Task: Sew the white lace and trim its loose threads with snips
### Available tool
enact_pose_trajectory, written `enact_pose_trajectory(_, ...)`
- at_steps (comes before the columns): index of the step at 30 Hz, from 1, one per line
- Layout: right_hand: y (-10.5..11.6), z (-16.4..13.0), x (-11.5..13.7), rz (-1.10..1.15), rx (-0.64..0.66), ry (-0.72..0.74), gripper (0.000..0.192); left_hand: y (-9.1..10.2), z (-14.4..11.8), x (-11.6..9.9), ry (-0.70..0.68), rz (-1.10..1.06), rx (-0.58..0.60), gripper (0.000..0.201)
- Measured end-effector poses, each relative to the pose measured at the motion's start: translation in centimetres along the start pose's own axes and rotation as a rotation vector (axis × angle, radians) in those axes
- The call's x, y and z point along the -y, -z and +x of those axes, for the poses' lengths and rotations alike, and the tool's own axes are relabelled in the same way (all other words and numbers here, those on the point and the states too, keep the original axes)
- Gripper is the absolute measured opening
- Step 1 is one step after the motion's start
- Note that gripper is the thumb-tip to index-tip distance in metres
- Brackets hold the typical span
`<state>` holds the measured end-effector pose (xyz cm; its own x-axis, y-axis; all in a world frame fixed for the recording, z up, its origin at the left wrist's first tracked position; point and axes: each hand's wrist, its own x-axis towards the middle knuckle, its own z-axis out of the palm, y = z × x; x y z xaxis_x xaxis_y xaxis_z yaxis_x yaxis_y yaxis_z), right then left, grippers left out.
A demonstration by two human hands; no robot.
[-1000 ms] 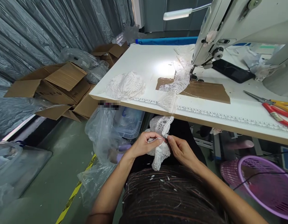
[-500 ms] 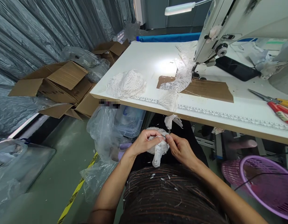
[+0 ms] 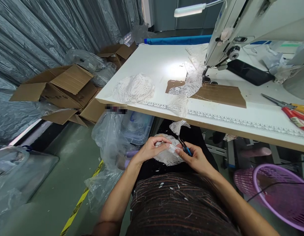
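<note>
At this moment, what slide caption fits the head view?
White lace between left hand and right hand, blue snips in the right, near a sewing machine.

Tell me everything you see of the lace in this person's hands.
The lace is white, thin-looking openwork, gathered into a loose, rounded bunch above the dark lap. The fingers of the left hand cover part of it; the right hand, which also holds snips, touches its right side. Whether the snips touch it is unclear.

Blue-handled snips (image 3: pixel 187 149) have swung into view in the right fingers (image 3: pixel 184 155)
</note>
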<state>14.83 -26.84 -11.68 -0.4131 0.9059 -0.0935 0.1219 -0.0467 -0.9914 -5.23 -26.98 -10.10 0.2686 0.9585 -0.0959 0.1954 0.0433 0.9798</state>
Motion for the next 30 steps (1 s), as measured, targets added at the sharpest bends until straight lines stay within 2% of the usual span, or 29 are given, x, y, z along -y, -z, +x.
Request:
enact_pose_trajectory(6, -0.1, -0.1, 0.5, 0.019, -0.004, 0.03, 0.033, -0.1, 0.3, -0.1, -0.048, 0.009, 0.072, 0.038)
enact_pose_trajectory(11, -0.3, -0.3, 0.9, -0.03, -0.013, 0.061, 0.033, -0.6, 0.7, 0.1, -0.083, -0.067, 0.063, 0.025)
enact_pose_trajectory(17, 0.1, -0.8, 0.4, -0.083, 0.009, 0.028, 0.035, -0.5, 0.3, -0.4, 0.03, -0.076, 0.11, 0.028)
enact_pose_trajectory(23, 0.9, -0.8, 0.2, -0.293, 0.086, 0.072, 0.05, -0.3, 0.3, -1.3, 0.082, -0.041, 0.241, 0.027)
enact_pose_trajectory(30, 1.7, -0.1, 0.5, -0.526, 0.168, 0.214, 0.041, -0.3, 0.6, -1.7, 0.097, 0.008, 0.35, 0.027)
